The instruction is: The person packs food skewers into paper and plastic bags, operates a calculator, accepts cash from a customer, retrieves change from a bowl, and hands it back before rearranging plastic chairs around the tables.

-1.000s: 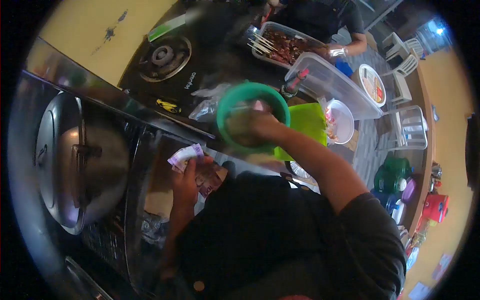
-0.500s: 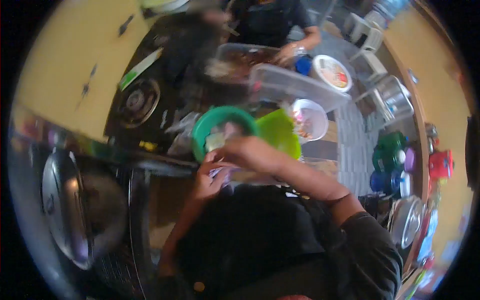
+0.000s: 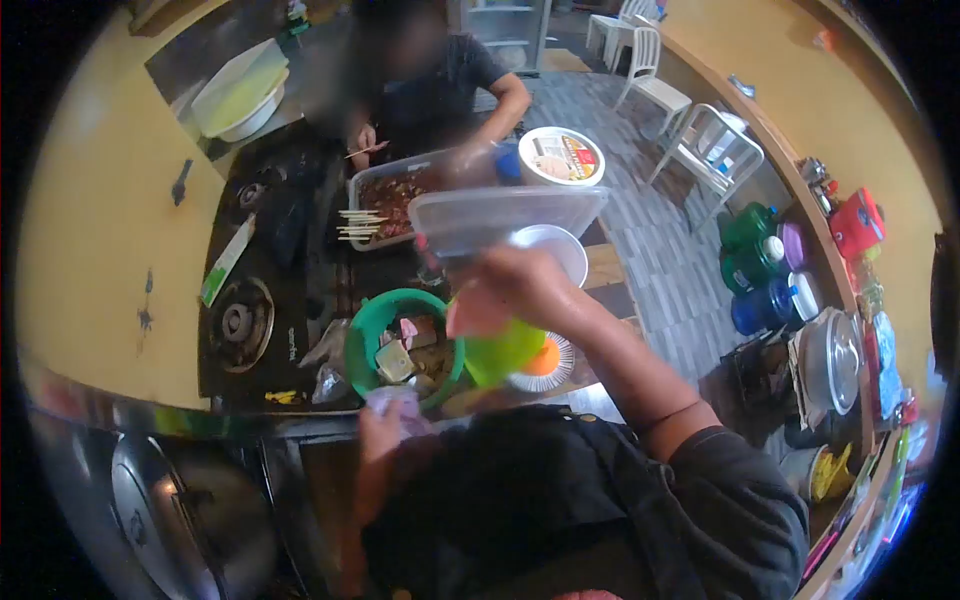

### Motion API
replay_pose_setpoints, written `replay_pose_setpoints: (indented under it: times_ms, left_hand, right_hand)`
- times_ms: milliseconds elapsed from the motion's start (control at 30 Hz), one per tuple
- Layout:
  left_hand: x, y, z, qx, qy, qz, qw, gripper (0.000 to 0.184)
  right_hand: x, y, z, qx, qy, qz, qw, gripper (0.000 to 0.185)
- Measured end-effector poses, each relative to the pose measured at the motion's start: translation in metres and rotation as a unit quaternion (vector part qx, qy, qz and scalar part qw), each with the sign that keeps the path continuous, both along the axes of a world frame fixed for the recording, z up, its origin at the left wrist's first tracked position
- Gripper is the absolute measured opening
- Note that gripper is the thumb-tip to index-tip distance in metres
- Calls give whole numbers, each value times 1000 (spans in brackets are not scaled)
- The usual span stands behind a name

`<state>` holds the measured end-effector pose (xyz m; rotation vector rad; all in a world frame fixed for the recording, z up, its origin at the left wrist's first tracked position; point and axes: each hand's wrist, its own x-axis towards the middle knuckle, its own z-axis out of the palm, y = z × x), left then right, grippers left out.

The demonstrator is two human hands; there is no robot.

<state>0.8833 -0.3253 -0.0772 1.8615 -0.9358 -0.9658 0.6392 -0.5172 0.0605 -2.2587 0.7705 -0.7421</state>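
Observation:
My left hand (image 3: 378, 432) is closed on a purple-and-white folded paper, perhaps banknotes (image 3: 408, 412), at the near rim of a green basin (image 3: 357, 345). Inside that basin lie several paper-like pieces, among them a pale squarish one (image 3: 395, 362). My right hand (image 3: 525, 285) is raised to the right of the basin and blurred by motion. Its fingers seem closed on a thin pinkish sheet (image 3: 478, 312), too smeared to name. Below it are a bright green sheet-like thing (image 3: 500, 355) and an orange round item (image 3: 545, 358) in a white ribbed dish.
Across the counter a person holds a stick (image 3: 366, 151) over a clear tub (image 3: 358, 190) of dark red meat pieces, with several skewers (image 3: 358, 226) at its edge. A clear lid or bin (image 3: 510, 212), a white bowl (image 3: 572, 250) and a labelled tub (image 3: 562, 157) stand nearby. Stove burner (image 3: 238, 322) at left.
My right hand has lifted from over the basin and moved right, now with a pinkish sheet. My left hand moved slightly left and down. The head view has shifted, showing more of the room.

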Motion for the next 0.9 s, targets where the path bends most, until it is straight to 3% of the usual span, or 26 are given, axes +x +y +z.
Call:
replay_pose_setpoints:
  times_ms: [67, 100, 133, 167, 200, 300, 333, 367, 533, 600, 700, 733, 767, 800, 833, 900]
  left_hand:
    - [12, -1, -3, -44, -29, 25, 998, 18]
    - [10, -7, -2, -87, -54, 60, 993, 20]
    - [3, -14, -1, -143, 116, 38, 982, 22]
    - [-2, -21, 4, -189, 281, 15, 941, 23]
    - [-40, -23, 73, -145, 377, 79, 911, 24]
    - [-37, -24, 73, -91, 318, -18, 943, 26]
    - [-8, -20, 7, -35, 217, 13, 975, 31]
    - [-5, -19, -6, -38, 207, 10, 978, 31]
    - [-39, -30, 38, -111, 363, -12, 925, 31]
    - [-41, -31, 37, -121, 376, -10, 919, 31]
    - [-26, -23, 20, -142, 385, 2, 912, 31]
    - [-15, -16, 13, -151, 384, 9, 911, 31]
    - [-4, -10, 8, -161, 381, 19, 910, 31]
    - [6, -4, 10, -162, 375, 37, 912, 31]
    - [15, 1, 12, -160, 368, 55, 914, 31]
    - [20, 12, 35, -132, 371, 107, 913, 29]
  right_hand:
    - [2, 19, 24, 50, 62, 132, 988, 21]
    - [13, 29, 20, 136, 120, 192, 965, 23]
    - [21, 33, 4, 99, 50, 302, 947, 24]
    - [34, 39, 0, 115, 60, 344, 930, 26]
    - [43, 49, -3, 103, 30, 339, 934, 26]
    - [63, 56, -16, -79, 108, 186, 973, 25]
    - [64, 58, -14, -82, 108, 182, 974, 25]
    - [64, 60, -11, -84, 84, 166, 979, 23]
    - [63, 62, -29, -108, -3, 149, 983, 20]
    - [60, 58, -35, -68, 33, 103, 992, 23]
    - [32, 39, -50, 26, 75, -109, 991, 22]
    - [16, 23, -82, 25, 105, -140, 984, 23]
    - [-3, 12, -92, 8, 250, -153, 956, 28]
    - [-25, 4, -105, 72, 351, -141, 923, 32]
    - [-35, 17, -86, 147, 340, -243, 897, 35]
    - [-69, 21, -109, 119, 341, -194, 912, 35]
